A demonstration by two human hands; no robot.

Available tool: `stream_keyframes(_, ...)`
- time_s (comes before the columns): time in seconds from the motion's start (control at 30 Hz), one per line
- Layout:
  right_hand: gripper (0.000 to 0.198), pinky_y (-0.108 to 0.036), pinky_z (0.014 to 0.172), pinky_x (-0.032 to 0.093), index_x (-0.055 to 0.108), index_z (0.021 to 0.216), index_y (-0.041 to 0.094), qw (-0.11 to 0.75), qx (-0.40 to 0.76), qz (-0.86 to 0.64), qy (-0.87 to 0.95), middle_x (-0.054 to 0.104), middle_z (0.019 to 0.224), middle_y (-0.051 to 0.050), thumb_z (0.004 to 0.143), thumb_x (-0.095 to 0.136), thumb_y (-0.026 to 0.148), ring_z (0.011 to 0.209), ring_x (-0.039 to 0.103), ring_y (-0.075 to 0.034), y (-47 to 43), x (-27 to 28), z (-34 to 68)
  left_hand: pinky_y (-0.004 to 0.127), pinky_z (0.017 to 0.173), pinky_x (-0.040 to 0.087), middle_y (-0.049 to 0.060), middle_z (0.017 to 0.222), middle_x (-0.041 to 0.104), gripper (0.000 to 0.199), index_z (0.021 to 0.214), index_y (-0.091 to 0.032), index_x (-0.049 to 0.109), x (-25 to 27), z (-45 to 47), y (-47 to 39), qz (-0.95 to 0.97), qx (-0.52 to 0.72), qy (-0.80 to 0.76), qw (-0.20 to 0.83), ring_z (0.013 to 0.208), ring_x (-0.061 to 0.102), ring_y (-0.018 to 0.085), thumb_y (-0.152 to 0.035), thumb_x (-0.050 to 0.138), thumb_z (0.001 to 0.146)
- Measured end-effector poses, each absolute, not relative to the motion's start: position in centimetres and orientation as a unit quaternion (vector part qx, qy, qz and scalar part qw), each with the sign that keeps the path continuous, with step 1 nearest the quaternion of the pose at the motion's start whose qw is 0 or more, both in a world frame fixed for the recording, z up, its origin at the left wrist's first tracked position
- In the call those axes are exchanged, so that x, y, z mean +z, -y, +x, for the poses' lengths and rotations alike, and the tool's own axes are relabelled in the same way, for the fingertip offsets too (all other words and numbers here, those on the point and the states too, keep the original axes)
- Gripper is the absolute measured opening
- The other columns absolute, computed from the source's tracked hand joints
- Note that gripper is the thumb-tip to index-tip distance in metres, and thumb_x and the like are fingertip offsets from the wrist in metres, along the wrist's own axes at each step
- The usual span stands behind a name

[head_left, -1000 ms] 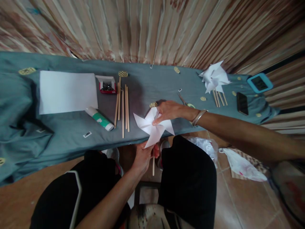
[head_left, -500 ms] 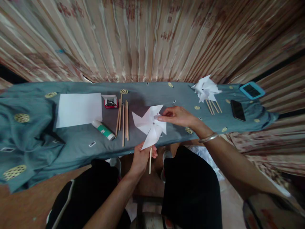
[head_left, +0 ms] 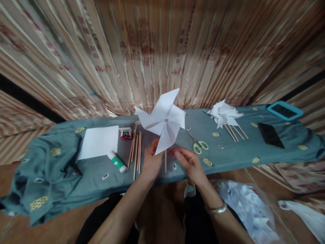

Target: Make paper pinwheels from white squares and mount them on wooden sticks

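A white paper pinwheel (head_left: 162, 115) on a thin wooden stick stands upright in front of me, a round metal pin at its centre. My left hand (head_left: 151, 166) is closed around it just below the blades; the lowest blade hides part of the fingers. The stick's lower end shows to the right of that hand. Close beside the stick is my right hand (head_left: 191, 163), its fingers loosely bent and holding nothing visible. Green-handled scissors (head_left: 199, 145) lie on the cloth beyond my right hand.
On the cloth-covered table (head_left: 93, 181) lie white paper (head_left: 100, 141), a glue stick (head_left: 118, 162), a small box of pins (head_left: 126, 133) and several wooden sticks (head_left: 137, 149). Finished-looking pinwheels (head_left: 224, 113), a phone (head_left: 270, 135) and a blue-framed device (head_left: 285, 110) are at right. A curtain (head_left: 152, 51) hangs behind.
My left hand has raised the pinwheel up and forward. My right hand has left the blades and dropped to beside the stick. The view has tilted up, and the scissors now show.
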State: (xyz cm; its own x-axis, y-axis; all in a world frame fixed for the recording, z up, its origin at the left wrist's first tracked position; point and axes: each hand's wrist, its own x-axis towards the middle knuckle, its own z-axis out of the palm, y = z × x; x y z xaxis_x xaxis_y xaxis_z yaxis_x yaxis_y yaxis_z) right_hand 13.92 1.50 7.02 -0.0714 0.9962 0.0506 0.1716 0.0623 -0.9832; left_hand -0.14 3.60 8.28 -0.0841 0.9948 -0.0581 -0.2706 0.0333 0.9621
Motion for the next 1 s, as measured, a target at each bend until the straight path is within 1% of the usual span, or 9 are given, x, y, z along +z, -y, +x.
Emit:
stream_keyframes(0.1,0.025,-0.034,0.075,0.052,0.071,0.080,0.025,0.431,0.525,-0.478,0.557,0.073,0.081,-0.002,0.077,0.068,0.050,0.078,0.066,-0.020,-1.4,5.8,13.4,0.023,0.068,0.043,-0.001,0.068,0.064,0.009,0.076,-0.020,0.072,8.1,0.3,-4.2,0.413,0.565,-0.465,0.542,0.076,0.060,0.017,-0.028,0.069,0.072)
stream_keyframes(0.23,0.020,-0.032,0.072,0.052,0.070,0.073,0.023,0.420,0.535,-0.480,0.554,0.071,0.072,-0.001,0.075,0.069,0.044,0.071,0.065,-0.018,-1.6,4.4,13.2,0.023,0.065,0.043,-0.002,0.062,0.061,0.011,0.069,-0.018,0.071,7.2,0.7,-4.6,0.420,0.535,-0.487,0.549,0.067,0.057,0.014,-0.029,0.068,0.071)
stream_keyframes(0.3,0.019,-0.030,0.072,0.050,0.070,0.074,0.021,0.419,0.520,-0.493,0.558,0.071,0.072,-0.001,0.077,0.067,0.040,0.071,0.064,-0.017,-1.7,4.2,13.1,0.025,0.069,0.044,-0.002,0.061,0.063,0.013,0.069,-0.018,0.071,6.6,0.7,-4.6,0.409,0.532,-0.488,0.558,0.068,0.059,0.015,-0.030,0.069,0.070)
stream_keyframes(0.47,0.017,-0.027,0.070,0.048,0.069,0.075,0.020,0.432,0.478,-0.519,0.562,0.070,0.072,0.000,0.080,0.063,0.035,0.070,0.062,-0.015,-2.2,4.5,13.1,0.030,0.083,0.048,0.002,0.079,0.074,0.029,0.088,-0.017,0.076,5.9,0.3,-4.3,0.353,0.542,-0.475,0.597,0.080,0.065,0.018,-0.029,0.078,0.062)
stream_keyframes(0.63,0.016,-0.026,0.071,0.049,0.068,0.076,0.020,0.428,0.462,-0.510,0.586,0.070,0.073,0.000,0.082,0.063,0.034,0.070,0.063,-0.015,-2.3,4.9,12.5,0.031,0.080,0.050,0.004,0.078,0.075,0.024,0.076,-0.017,0.077,5.7,-0.3,-3.9,0.332,0.538,-0.494,0.597,0.078,0.066,0.019,-0.028,0.082,0.056)
stream_keyframes(0.73,0.016,-0.027,0.073,0.050,0.070,0.082,0.020,0.428,0.450,-0.501,0.602,0.072,0.078,-0.001,0.082,0.065,0.035,0.074,0.065,-0.016,-2.4,5.1,12.7,0.031,0.082,0.050,0.004,0.079,0.076,0.024,0.079,-0.018,0.077,5.6,-0.8,-4.0,0.344,0.533,-0.502,0.587,0.080,0.067,0.020,-0.030,0.081,0.058)
stream_keyframes(0.87,0.020,-0.032,0.075,0.051,0.069,0.080,0.021,0.498,0.316,-0.579,0.563,0.072,0.077,-0.003,0.086,0.060,0.038,0.075,0.065,-0.018,-3.2,5.7,14.8,0.031,0.083,0.049,0.003,0.081,0.077,0.026,0.079,-0.019,0.078,5.3,-1.6,-4.1,0.351,0.529,-0.513,0.577,0.082,0.067,0.020,-0.030,0.081,0.056)
stream_keyframes(0.93,0.023,-0.038,0.087,0.050,0.069,0.098,0.021,0.534,0.212,-0.620,0.535,0.072,0.094,-0.007,0.088,0.058,0.038,0.090,0.066,-0.021,-3.7,5.8,16.2,0.029,0.079,0.049,0.001,0.077,0.076,0.025,0.077,-0.020,0.078,5.1,-1.8,-4.1,0.360,0.519,-0.521,0.574,0.078,0.066,0.018,-0.029,0.082,0.055)
stream_keyframes(1.0,0.040,-0.046,0.101,0.044,0.059,0.124,0.021,0.534,0.144,-0.626,0.550,0.065,0.123,-0.011,0.088,0.057,0.037,0.114,0.059,-0.025,-4.0,5.8,17.4,0.027,0.074,0.049,0.001,0.074,0.074,0.024,0.074,-0.020,0.078,4.9,-2.0,-3.9,0.378,0.504,-0.522,0.575,0.074,0.065,0.018,-0.029,0.083,0.052)
